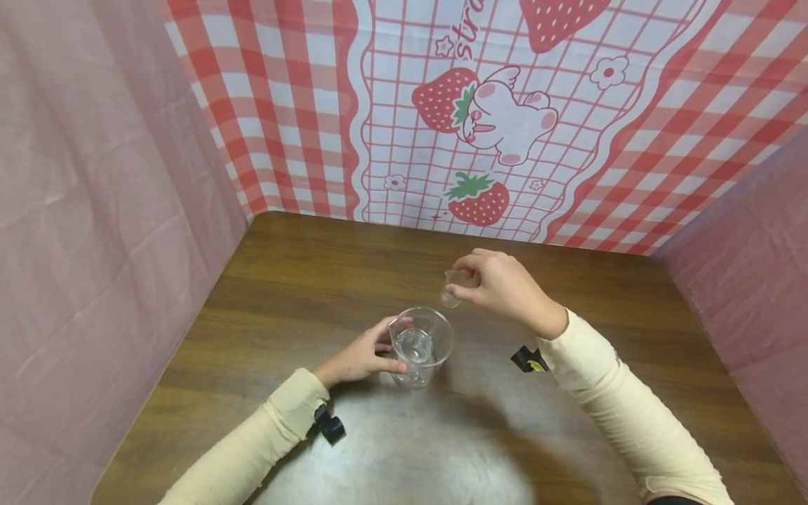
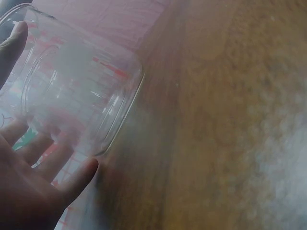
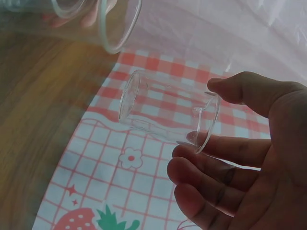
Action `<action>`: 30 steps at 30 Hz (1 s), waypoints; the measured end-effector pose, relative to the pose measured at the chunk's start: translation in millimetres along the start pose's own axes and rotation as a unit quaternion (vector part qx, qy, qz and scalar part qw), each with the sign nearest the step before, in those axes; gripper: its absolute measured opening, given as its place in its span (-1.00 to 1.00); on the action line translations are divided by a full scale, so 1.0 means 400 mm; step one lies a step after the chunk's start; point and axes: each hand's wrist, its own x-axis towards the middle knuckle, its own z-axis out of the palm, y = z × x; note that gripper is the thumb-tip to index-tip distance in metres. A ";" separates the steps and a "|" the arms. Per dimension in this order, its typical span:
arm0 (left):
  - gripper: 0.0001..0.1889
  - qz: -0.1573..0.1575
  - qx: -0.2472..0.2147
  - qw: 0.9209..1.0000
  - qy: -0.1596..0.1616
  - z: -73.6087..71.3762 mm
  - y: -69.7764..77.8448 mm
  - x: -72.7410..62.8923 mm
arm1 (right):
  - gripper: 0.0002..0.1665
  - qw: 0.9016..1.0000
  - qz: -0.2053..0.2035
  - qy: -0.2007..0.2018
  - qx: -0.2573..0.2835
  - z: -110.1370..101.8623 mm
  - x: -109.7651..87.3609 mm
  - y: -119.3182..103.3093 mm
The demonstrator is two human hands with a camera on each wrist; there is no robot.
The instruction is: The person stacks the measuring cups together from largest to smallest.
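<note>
My left hand (image 1: 362, 358) holds a large clear glass beaker (image 1: 438, 347) at its left side, thumb on the near side and fingers round the far side. The beaker stands upright on the table. Inside it sits a smaller glass vessel (image 1: 413, 345), whose round rim shows below the large one. Above and beyond the large beaker, my right hand (image 1: 501, 284) pinches a small clear beaker (image 3: 168, 108) near its rim between thumb and fingers. In the right wrist view this small beaker looks see-through, with nothing visible inside.
The brown wooden table (image 1: 252, 280) lies under both hands. A red-and-white strawberry cloth (image 1: 404, 140) hangs behind it. Pink curtains (image 1: 95, 210) close off the left and right sides. A black wrist mount (image 1: 330, 424) sits by the left sleeve.
</note>
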 end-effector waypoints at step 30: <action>-0.13 0.000 -0.014 1.000 -0.002 -0.002 -0.008 0.002 | -0.64 0.999 -0.051 -0.021 -0.001 0.030 -0.004 -0.063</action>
